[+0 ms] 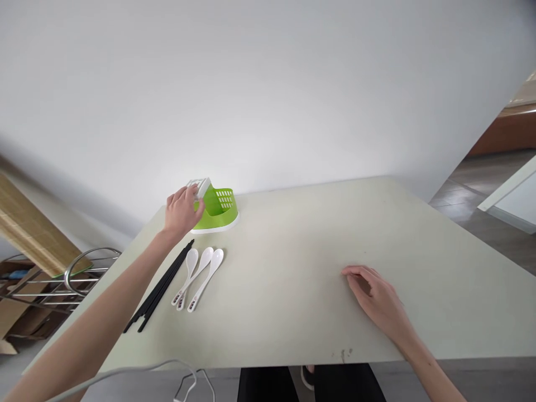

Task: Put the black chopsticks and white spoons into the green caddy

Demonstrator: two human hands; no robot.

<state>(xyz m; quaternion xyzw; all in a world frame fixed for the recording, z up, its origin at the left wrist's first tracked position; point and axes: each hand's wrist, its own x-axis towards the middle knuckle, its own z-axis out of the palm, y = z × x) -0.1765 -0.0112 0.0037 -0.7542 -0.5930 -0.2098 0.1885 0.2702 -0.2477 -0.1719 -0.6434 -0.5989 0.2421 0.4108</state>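
Observation:
At the back left of the table, against the wall, stands a green plastic utensil holder (pixel 215 220) with latticed sides and a white base. My left hand (pixel 182 211) reaches over its left end, fingers wrapped around the white slatted part on top. Part of the holder is hidden behind that hand. Nearer to me lie three white spoons (pixel 205 274) with printed handle ends, two of them crossing. Left of them is a bundle of black chopsticks (pixel 161 289). My right hand (pixel 374 298) rests on the table at the right, thumb and fingertips together, nothing visible in it.
The pale table (pixel 285 268) meets a white wall (pixel 268 100) behind. Beyond its left edge are a metal rack (pixel 79 276), a bamboo board (pixel 37 226) and cardboard boxes (pixel 37 326). A white cable (pixel 138 368) hangs across the front left edge.

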